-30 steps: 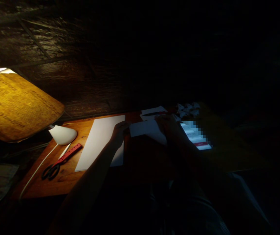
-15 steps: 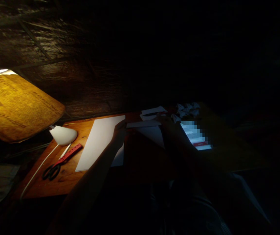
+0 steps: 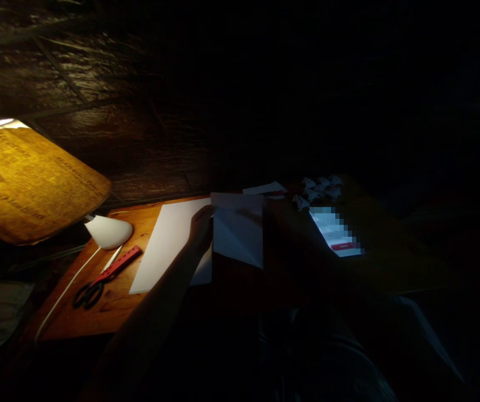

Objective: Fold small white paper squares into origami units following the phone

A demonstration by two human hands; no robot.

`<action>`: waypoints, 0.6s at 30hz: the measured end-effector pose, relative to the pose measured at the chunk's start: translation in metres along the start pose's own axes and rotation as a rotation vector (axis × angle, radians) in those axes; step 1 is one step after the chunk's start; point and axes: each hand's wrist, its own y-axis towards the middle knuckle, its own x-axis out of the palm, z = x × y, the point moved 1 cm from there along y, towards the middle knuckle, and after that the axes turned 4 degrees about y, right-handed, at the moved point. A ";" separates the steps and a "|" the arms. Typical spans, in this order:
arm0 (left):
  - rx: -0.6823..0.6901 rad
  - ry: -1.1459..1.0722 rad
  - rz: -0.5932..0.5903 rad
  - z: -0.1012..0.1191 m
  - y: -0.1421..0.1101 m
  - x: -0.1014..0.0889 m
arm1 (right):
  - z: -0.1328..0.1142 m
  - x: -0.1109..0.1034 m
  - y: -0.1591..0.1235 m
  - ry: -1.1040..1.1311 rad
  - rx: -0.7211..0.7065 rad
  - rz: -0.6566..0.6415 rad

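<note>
A creased sheet of white paper is held up between my two hands above the dark middle of the table. My left hand grips its left edge, fingertips partly hidden behind it. At the right edge, my right hand is closed on the paper, though deep shadow hides most of its fingers. Beneath my left forearm lies white paper, flat on the wood. Behind the held sheet is another small white paper, partly covered, with a dark and red object across it.
A lamp with a yellow printed shade and white base stands at left. Red scissors with black handles lie before it. At right are a lit screen and several small folded paper pieces. A dark wall rises behind.
The held paper has swung from a shallow, nearly edge-on, folded shape to an upright, opened-out sheet facing me. Both hands stay near its sides; the table things have not moved.
</note>
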 end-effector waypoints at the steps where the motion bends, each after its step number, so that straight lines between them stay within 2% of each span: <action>1: -0.006 -0.010 -0.022 0.000 0.000 0.001 | -0.002 0.000 0.000 -0.046 0.019 -0.044; 3: -0.016 -0.034 -0.079 -0.002 0.000 0.003 | -0.005 -0.001 0.000 -0.127 0.046 -0.099; 6: -0.032 -0.028 -0.144 -0.008 0.002 0.005 | -0.003 -0.005 0.002 -0.128 0.038 -0.006; 8: -0.038 0.008 -0.137 -0.013 0.003 0.005 | -0.001 -0.007 0.002 -0.028 0.032 0.061; 11: -0.033 0.062 -0.108 -0.015 0.004 0.006 | 0.002 -0.007 0.003 0.068 0.074 0.084; 18: -0.018 0.041 -0.160 -0.011 0.001 0.008 | 0.002 -0.008 0.004 0.004 0.035 0.147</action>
